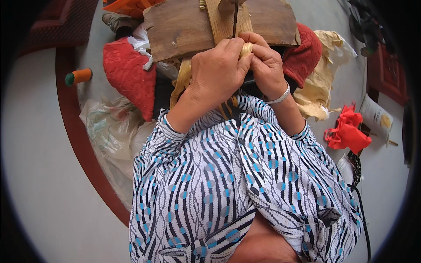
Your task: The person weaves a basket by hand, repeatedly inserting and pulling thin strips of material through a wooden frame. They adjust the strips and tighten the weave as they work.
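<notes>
Both my hands meet at the near edge of a wooden board (175, 30), their fingers closed on a folded pale-yellow strip (246, 49). My left hand (215, 72) has its thumb pressed against the strip, with its fingertips mostly hidden. My right hand (267, 70) pinches the same strip from the other side. Just beyond my fingers a dark thin metal bar (235, 22) stands upright at a narrower plank (215, 17) on the board. More yellow strands (180, 83) hang below the board, partly behind my left arm.
Red padded cloths (125, 74) flank the board. A shoe (113, 19) shows at upper left. An orange-and-green cylinder (79, 76) and crumpled clear plastic (105, 122) lie left. Crumpled yellow paper (324, 70), a red bag (346, 129) and a white container (377, 114) are at right.
</notes>
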A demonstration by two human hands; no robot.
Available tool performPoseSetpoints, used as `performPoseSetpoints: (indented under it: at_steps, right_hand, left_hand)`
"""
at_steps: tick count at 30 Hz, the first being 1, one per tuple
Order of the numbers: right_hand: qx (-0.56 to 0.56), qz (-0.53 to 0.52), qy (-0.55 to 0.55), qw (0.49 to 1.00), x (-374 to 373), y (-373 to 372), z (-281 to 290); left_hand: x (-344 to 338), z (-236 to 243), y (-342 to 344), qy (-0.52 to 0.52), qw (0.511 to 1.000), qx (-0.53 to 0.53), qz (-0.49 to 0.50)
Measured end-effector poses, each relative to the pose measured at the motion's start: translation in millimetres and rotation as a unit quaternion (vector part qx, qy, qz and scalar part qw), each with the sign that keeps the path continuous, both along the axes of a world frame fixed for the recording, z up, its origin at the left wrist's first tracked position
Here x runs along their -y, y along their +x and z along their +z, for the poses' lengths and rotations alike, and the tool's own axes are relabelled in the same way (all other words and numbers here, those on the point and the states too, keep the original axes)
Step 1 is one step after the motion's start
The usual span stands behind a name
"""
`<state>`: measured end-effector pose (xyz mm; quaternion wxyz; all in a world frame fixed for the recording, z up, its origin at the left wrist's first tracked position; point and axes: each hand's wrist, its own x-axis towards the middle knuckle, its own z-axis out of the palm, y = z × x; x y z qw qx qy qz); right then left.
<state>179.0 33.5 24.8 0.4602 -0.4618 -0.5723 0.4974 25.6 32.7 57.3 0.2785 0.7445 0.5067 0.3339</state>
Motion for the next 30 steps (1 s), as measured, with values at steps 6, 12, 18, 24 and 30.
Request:
performPoseSetpoints:
  at_steps: [6,12,18,24,30]
  right_hand:
    - [0.147,-0.054,0.205,0.966,-9,-5,18]
    - [-0.148,-0.061,0.002,0.987,-19,9,6]
    - [-0.058,0.041,-0.035,0.997,-27,33,13]
    - [0.237,0.202,0.171,0.935,-37,30,40]
    - [0.190,0.263,-0.014,0.946,-43,36,48]
  left_hand:
    - [-11,-41,5,-0.170,0.950,0.260,0.037]
    - [23,-31,-32,-0.402,0.818,0.408,-0.055]
    - [16,-25,-35,0.070,0.997,-0.013,0.029]
    - [6,-19,-37,0.023,0.998,-0.003,-0.056]
    - [-14,-15,-43,-0.299,0.919,0.213,-0.144]
